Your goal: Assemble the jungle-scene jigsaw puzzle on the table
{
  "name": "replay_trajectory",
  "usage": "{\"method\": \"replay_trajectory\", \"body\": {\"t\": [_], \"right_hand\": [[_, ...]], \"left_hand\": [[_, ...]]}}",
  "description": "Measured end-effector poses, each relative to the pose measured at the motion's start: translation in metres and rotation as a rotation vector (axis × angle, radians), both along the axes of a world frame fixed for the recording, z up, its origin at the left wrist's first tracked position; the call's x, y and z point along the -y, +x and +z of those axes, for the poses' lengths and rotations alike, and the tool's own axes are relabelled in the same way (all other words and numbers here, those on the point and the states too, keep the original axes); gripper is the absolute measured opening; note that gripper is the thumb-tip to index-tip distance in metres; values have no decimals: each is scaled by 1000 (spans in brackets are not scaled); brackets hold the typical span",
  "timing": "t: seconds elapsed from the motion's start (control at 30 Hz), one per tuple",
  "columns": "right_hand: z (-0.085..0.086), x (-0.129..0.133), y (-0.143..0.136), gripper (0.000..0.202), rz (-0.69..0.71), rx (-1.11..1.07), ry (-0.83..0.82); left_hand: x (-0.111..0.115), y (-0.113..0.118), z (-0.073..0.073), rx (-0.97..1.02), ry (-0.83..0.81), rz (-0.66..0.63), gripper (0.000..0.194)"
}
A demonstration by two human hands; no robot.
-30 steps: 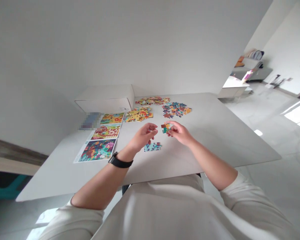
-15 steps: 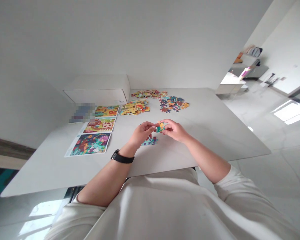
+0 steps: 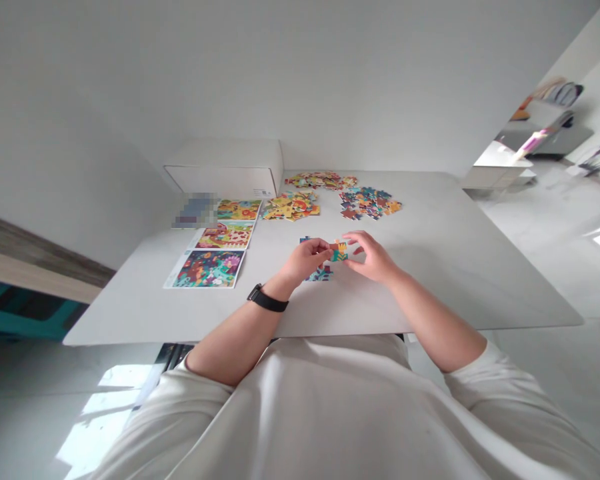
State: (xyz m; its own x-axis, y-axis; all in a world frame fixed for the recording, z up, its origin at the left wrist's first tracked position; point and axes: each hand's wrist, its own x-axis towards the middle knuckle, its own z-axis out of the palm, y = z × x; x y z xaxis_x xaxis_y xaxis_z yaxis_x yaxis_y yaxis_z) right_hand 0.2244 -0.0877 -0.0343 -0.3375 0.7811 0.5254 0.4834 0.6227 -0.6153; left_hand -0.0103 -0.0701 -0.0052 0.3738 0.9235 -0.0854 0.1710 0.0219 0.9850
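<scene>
Hands [image 3: 303,261]: 2
Puzzle-piece heaps [image 3: 370,203]: 3
Printed pictures [image 3: 210,269]: 3
White box [image 3: 220,180]: 1
Black wristwatch [image 3: 270,301]: 1
Pale surface [image 3: 455,267]: 1

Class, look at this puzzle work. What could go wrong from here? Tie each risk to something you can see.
The left hand partly covers the table pieces, so it might nudge them out of place.
The held puzzle section is up between the fingertips and could slip or come apart.
The yellow pile lies close to the red pile, so loose pieces might get mixed.
</scene>
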Motion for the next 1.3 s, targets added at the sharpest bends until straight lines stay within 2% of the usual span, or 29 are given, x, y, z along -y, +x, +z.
{"method": "replay_trajectory", "body": {"t": [0.1, 0.2, 0.37, 0.57, 0.8, 1.0, 1.3], "right_hand": [[5, 3, 0, 50, 20, 82, 97], [9, 4, 0, 41, 23, 136, 124], [12, 4, 4, 36, 27, 147, 49], [13, 2, 14, 33, 44, 149, -4], [11, 0, 19, 30, 113, 201, -28], [8, 0, 23, 38, 126, 273, -107], [1, 3, 18, 30, 197, 358, -167]], "left_hand": [[0, 1, -2, 3, 6, -6, 11], [-1, 1, -3, 6, 14, -17, 13], [-6, -6, -3, -19, 57, -49, 19], [-15, -20, -2, -18, 147, 8, 25], [-14, -23, -2, -272, 305, 21, 21], [-11, -25, -6, -474, 419, -86, 19], [-8, -27, -9, -647, 397, -188, 19]]}}
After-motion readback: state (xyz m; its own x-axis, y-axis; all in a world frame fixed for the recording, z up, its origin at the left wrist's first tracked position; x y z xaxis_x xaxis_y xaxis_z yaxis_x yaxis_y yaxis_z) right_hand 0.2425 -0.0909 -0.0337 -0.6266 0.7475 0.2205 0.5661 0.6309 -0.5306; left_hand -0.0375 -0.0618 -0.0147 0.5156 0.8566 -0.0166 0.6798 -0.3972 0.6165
